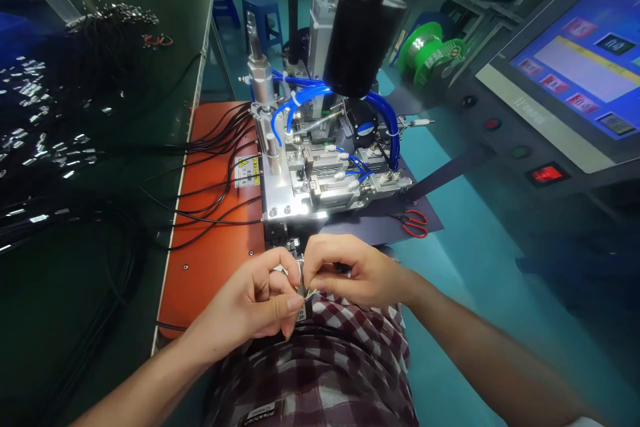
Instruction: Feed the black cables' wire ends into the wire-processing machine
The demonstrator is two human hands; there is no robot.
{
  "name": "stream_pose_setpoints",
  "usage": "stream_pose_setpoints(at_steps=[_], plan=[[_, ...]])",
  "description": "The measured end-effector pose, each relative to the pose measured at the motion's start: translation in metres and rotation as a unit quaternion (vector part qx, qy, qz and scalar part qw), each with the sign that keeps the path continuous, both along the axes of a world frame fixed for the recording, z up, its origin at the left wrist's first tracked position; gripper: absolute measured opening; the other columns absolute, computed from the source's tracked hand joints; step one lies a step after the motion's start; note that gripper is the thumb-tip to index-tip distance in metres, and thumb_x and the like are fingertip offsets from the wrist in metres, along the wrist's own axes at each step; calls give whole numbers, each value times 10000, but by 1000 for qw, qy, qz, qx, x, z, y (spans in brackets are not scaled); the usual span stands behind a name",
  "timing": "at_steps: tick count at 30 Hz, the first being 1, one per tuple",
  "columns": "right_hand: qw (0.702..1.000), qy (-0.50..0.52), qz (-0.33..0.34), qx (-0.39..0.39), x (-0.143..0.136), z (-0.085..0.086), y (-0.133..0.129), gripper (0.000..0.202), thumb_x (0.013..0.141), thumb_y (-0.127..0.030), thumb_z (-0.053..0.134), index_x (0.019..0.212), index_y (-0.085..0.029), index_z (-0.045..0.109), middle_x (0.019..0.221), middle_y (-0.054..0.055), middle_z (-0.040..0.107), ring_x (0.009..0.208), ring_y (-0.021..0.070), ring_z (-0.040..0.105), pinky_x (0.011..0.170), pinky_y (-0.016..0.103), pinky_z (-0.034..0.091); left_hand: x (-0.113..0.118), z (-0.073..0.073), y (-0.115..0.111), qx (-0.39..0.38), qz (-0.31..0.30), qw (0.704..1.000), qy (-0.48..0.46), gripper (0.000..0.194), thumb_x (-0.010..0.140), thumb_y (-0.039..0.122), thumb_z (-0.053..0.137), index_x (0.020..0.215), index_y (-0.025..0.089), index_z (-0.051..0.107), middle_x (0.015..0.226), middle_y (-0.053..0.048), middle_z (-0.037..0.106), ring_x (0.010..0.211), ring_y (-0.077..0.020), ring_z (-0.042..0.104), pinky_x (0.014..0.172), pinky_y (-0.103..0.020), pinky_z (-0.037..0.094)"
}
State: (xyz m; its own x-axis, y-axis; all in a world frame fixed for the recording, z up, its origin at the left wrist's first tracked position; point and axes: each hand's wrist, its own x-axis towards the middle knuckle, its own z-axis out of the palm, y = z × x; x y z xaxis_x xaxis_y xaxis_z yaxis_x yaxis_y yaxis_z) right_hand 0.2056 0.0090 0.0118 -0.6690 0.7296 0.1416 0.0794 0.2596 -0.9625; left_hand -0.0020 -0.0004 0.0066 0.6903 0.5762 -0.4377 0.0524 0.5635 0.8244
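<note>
Thin, light-coloured wire ends (pixel 311 293) show between my two hands, just in front of the machine (pixel 325 180). My left hand (pixel 260 297) pinches at their left side with thumb and fingers bent together. From the right, my right hand (pixel 353 270) grips the wires between thumb and forefinger. The fingertips of both hands nearly meet. Black cables (pixel 215 203) run from the left bench over an orange plate (pixel 215 280) to the machine's metal block.
Red-handled scissors (pixel 415 223) lie on the dark plate right of the machine. A control panel with a lit screen (pixel 585 67) stands at right. Bundled cables (pixel 100 33) cover the left bench. Behind are a green spool (pixel 425 53) and a blue stool (pixel 263 10).
</note>
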Motion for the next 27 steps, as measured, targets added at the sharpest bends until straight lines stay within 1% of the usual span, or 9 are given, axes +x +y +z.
stream_pose_setpoints(at_steps=[2,4,10,13,16,19,21,23,27], plan=[[999,-25,10,32,0,1,2,145,894,-111,522,868,-183,645,819,28,575,764,163,544,701,274,447,0,-1,2,-29,-22,999,10,268,784,377,667,830,184,487,518,43,588,346,-18,271,350,-145,160],[997,-54,20,60,0,1,3,162,895,-105,522,873,-194,655,837,27,566,775,160,550,702,262,452,0,-2,3,-39,-35,998,43,246,779,369,659,789,167,519,505,36,583,335,-16,274,346,-152,152],[982,-113,59,137,3,-1,7,127,900,-109,549,900,-178,655,886,31,549,771,138,536,661,229,422,6,2,1,-4,-30,989,144,165,739,291,633,734,138,570,511,14,597,337,-24,327,366,-170,184],[974,-141,67,164,2,0,11,132,900,-104,545,885,-188,646,886,23,548,757,135,524,636,230,398,9,1,-2,5,-6,988,157,152,728,281,618,738,140,563,522,29,573,371,-28,306,378,-172,190],[978,-133,54,150,1,0,12,129,890,-95,548,865,-189,632,870,19,547,755,138,528,652,237,407,11,-1,-5,13,42,985,166,139,727,272,605,736,147,544,507,45,542,401,-35,287,390,-171,179],[990,-103,-27,97,-1,-2,6,98,885,-109,559,881,-188,618,861,19,572,751,143,538,675,250,425,12,-2,-6,30,93,981,169,157,745,289,611,733,146,547,497,59,505,411,-35,293,399,-170,174],[986,-87,-134,51,-4,-6,-4,79,884,-126,560,877,-187,609,845,14,590,733,143,539,664,253,426,11,-1,-6,36,121,979,161,173,758,304,623,741,145,559,497,74,468,413,-33,294,401,-168,178],[970,-76,-230,-1,-10,-12,-16,79,872,-136,569,817,-184,601,774,-4,584,682,135,531,617,244,412,10,-1,-5,37,141,977,154,174,766,306,634,750,147,565,491,86,434,409,-31,292,400,-166,178],[951,-46,-287,-102,-25,-24,-36,101,841,-165,597,741,-178,602,678,-24,564,615,125,498,563,233,387,9,-3,-5,37,144,978,148,163,791,303,626,765,153,570,470,101,375,411,-35,278,400,-163,175]])
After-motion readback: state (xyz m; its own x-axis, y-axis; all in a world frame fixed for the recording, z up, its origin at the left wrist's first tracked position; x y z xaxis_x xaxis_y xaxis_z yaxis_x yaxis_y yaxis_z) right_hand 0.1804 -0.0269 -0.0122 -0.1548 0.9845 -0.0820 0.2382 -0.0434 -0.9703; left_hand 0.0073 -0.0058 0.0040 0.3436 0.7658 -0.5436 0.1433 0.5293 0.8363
